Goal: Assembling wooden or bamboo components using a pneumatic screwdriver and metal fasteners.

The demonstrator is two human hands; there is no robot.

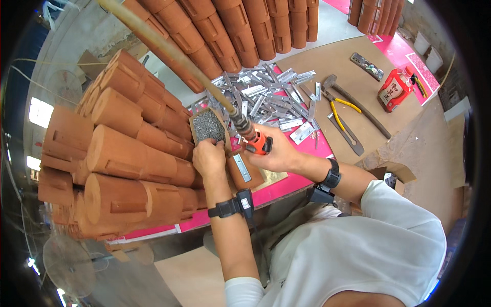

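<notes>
My right hand (279, 148) is closed around an orange-and-black pneumatic screwdriver (261, 145), its tan hose (174, 51) running off to the upper left. Just below the tool lies a short brown cylinder (254, 178) with a silver metal strip (242, 167) set on its side. My left hand (208, 156) reaches to the near edge of a small open box of small metal fasteners, probably screws (208, 125). Its fingertips are pinched together at the pile; what they hold is too small to make out.
Stacked brown cylinders (138, 153) rise at the left; more (225, 30) line the far side. Loose metal brackets (266, 97) cover the middle. Toward the right lie yellow-handled pliers (348, 105), a hammer (358, 105), a flat metal tool (348, 135) and a red bottle (395, 89).
</notes>
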